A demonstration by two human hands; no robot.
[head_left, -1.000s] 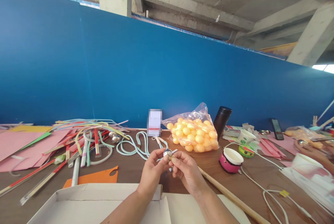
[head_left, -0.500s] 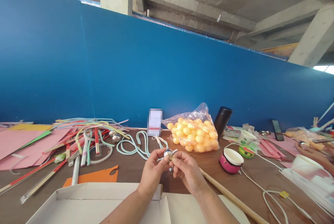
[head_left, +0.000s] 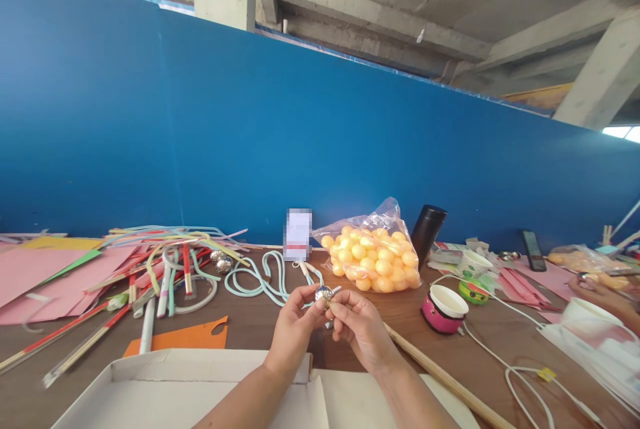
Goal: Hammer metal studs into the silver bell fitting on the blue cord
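Between my two hands, above the table's middle, is a small shiny silver ball (head_left: 323,293). My left hand (head_left: 296,324) is closed, with its thumb and fingertips gripping the ball from the left. Pressed against the ball's right side are the pinched fingertips of my right hand (head_left: 361,326); whether they hold some small part is hidden. A short pale end sticks up beside the right fingers. Two similar silver balls (head_left: 224,264) lie left of a pale blue cord (head_left: 255,284). Behind my hands sits a clear bag of orange balls (head_left: 373,260).
Long sticks and tubes (head_left: 165,276) clutter the left, by an orange sheet (head_left: 185,338). An open white box (head_left: 165,386) lies in front, with a wooden stick (head_left: 440,372) to its right. A pink cup (head_left: 444,309), a black bottle (head_left: 428,234) and another person's hand (head_left: 597,296) are at right.
Both hands stay in nearly the same place around the silver ball. The whole view has shifted very slightly. At the far right, the other person's hand has moved a little.
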